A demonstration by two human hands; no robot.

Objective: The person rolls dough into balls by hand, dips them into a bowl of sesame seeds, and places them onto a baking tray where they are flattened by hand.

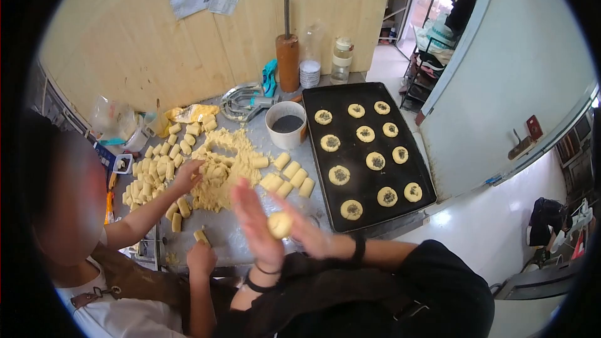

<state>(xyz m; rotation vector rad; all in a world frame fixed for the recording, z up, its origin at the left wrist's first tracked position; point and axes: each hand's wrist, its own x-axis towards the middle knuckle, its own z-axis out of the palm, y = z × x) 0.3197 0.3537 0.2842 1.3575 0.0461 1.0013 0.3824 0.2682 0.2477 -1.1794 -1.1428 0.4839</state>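
Between my two palms sits a round ball of pale yellow dough (280, 225). My left hand (255, 222) is held upright with fingers stretched, its palm against the ball. On the other side my right hand (308, 231) presses its palm toward the ball, slightly blurred. Just beyond them, several short dough cylinders (291, 170) lie on the metal table. A black baking tray (400, 213) to the right holds rows of flattened dough rounds (375, 161) with dark seeds on top. Behind the cylinders stands a white tub (287, 141) of dark seeds (287, 124).
A co-worker at left reaches one hand (188, 175) to a crumbly dough mass (219, 178); the other (201, 256) holds a dough piece. Many dough cylinders (150, 175) lie beyond. Along the wall stand a metal clamp-like tool (241, 103), a wooden roller (288, 66) and a bottle (342, 61).
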